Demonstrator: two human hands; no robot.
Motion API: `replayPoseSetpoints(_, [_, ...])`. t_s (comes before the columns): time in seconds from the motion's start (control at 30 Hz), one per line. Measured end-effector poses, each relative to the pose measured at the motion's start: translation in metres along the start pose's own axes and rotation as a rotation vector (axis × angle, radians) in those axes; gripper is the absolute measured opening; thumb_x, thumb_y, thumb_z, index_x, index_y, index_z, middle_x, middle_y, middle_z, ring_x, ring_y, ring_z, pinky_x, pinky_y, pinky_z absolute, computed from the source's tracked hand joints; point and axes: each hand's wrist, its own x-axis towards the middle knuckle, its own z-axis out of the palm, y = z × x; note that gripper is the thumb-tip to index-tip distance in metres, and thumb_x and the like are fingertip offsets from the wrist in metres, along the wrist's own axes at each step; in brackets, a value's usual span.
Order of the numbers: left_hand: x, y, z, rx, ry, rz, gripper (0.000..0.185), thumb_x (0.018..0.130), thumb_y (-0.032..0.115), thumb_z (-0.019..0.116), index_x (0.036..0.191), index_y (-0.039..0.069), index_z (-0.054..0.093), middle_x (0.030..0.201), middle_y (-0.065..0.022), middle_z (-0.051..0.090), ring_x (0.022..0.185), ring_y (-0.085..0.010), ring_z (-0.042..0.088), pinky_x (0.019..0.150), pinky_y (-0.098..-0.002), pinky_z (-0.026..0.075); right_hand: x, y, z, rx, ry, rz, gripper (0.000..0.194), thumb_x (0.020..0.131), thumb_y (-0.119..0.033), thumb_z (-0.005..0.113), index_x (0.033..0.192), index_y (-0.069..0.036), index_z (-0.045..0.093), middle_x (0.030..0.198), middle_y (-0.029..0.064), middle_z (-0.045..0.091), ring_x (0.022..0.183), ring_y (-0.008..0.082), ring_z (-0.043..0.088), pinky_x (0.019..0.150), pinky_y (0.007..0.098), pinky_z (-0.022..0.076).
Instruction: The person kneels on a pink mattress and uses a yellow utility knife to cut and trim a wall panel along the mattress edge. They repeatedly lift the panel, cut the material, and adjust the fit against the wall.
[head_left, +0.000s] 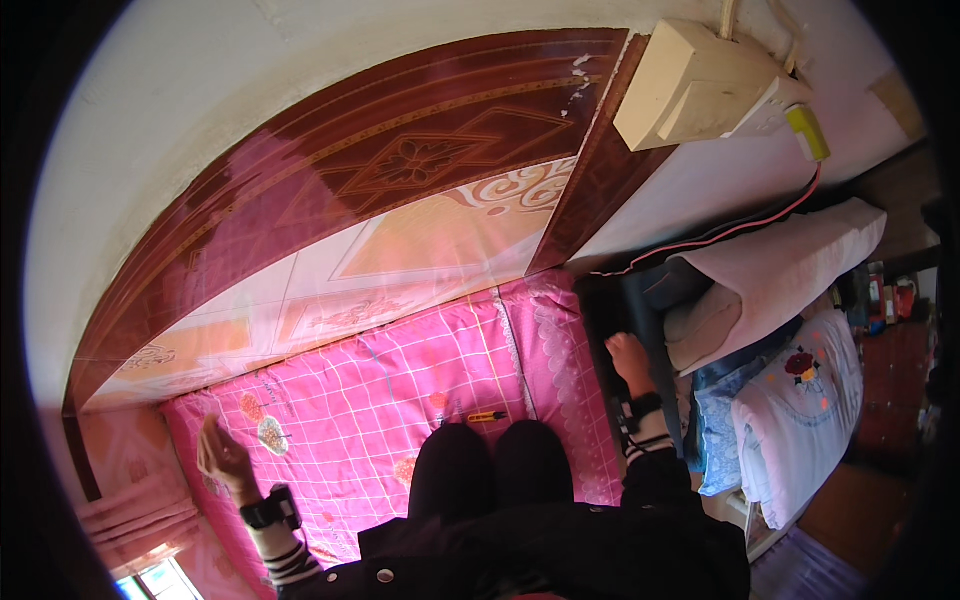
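Note:
My left hand (225, 456) is raised at the left over the pink checked bedsheet (322, 405), its fingers bent close together; whether it holds anything small cannot be told. On the right, my right hand (630, 361) hovers by the dark bed edge beyond the sheet's lace border, with fingers curled and their tips partly hidden. Both wrists carry black straps. A yellow and black tool (487, 416), perhaps a utility knife, lies on the sheet just in front of my knees (491, 465), apart from both hands.
Behind the bed stands a tiled wall with a dark red arched trim (420, 154). A switch and socket box (697, 86) holds a yellow-green plug (808, 133) with a pink cable. Folded pink bedding (780, 277), a floral blue pillow (720, 431) and a white embroidered quilt (802, 427) are at right.

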Motion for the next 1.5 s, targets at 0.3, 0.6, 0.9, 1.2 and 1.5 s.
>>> replayPoseSetpoints(0.3, [-0.175, -0.143, -0.029, 0.408, -0.858, -0.74, 0.057, 0.076, 0.007, 0.073, 0.127, 0.003, 0.049, 0.124, -0.0205, 0.05, 0.12, -0.0372, 0.047, 0.097, -0.0443, 0.04, 0.099, -0.09, 0.051, 0.269, 0.35, -0.106, 0.019, 0.075, -0.009, 0.073, 0.091, -0.006, 0.064, 0.087, 0.0102, 0.059, 0.079, 0.0286, 0.062, 0.069, 0.0363, 0.051])
replayPoseSetpoints(0.6, [-0.165, -0.093, 0.054, -0.171, -0.741, -0.432, 0.044, 0.074, 0.003, 0.07, 0.115, 0.0, 0.055, 0.111, -0.0178, 0.054, 0.11, -0.0352, 0.052, 0.093, -0.0409, 0.043, 0.121, -0.103, 0.068, -0.039, 0.311, -0.081, 0.007, 0.077, -0.015, 0.065, 0.079, -0.008, 0.065, 0.085, 0.0092, 0.063, 0.077, 0.0301, 0.062, 0.065, 0.0409, 0.0513])
replayPoseSetpoints(0.9, [-0.103, -0.011, 0.09, -0.358, -0.809, -0.249, 0.033, 0.078, 0.004, 0.067, 0.111, 0.002, 0.059, 0.099, -0.0148, 0.06, 0.081, -0.0269, 0.061, 0.071, -0.0374, 0.049, 0.117, -0.107, 0.041, -0.169, 0.429, -0.156, 0.007, 0.068, -0.009, 0.062, 0.071, -0.006, 0.057, 0.079, 0.0097, 0.06, 0.071, 0.0288, 0.062, 0.059, 0.0401, 0.0516])
replayPoseSetpoints(1.2, [-0.052, 0.088, 0.091, -0.66, -0.896, -0.275, 0.023, 0.083, 0.011, 0.065, 0.106, 0.007, 0.062, 0.092, -0.01, 0.064, 0.078, -0.0246, 0.065, 0.067, -0.0358, 0.051, 0.127, -0.111, 0.016, -0.199, 0.389, -0.178, 0.009, 0.069, -0.012, 0.064, 0.073, -0.008, 0.056, 0.076, 0.0084, 0.057, 0.069, 0.0272, 0.062, 0.059, 0.038, 0.0514])
replayPoseSetpoints(1.5, [-0.045, 0.157, 0.1, -0.78, -0.978, -0.152, 0.021, 0.084, 0.012, 0.064, 0.104, 0.008, 0.063, 0.091, -0.0109, 0.064, 0.082, -0.0289, 0.064, 0.069, -0.0397, 0.051, 0.122, -0.079, -0.026, -0.401, 0.485, -0.13, 0.012, 0.072, -0.013, 0.062, 0.076, -0.008, 0.051, 0.08, 0.0088, 0.052, 0.064, 0.0267, 0.061, 0.053, 0.0351, 0.0514])
